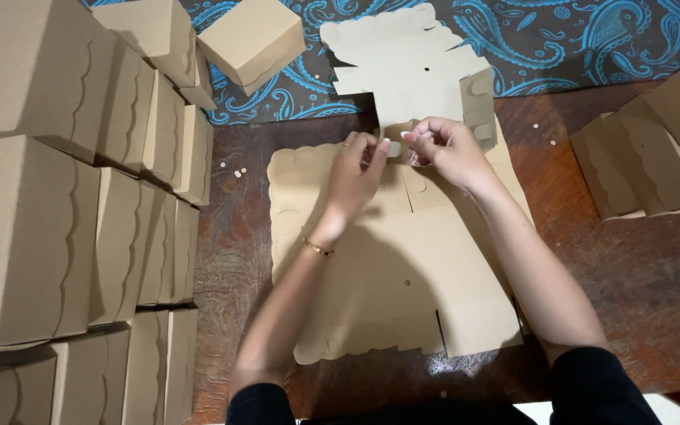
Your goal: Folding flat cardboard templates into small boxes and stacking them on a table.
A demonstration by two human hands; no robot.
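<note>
On the worktop [639, 291] a flat box blank [387, 267] lies nearest, and past it both hands, left [353, 171] and right [444, 148], pinch a small flap [396, 147] of another blank [411, 71], apparently mid-fold, beside stacked folded boxes [49, 197].

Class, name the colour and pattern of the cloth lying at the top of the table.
The cloth is dark with a bright blue paisley pattern, seen best in the head view.
</note>
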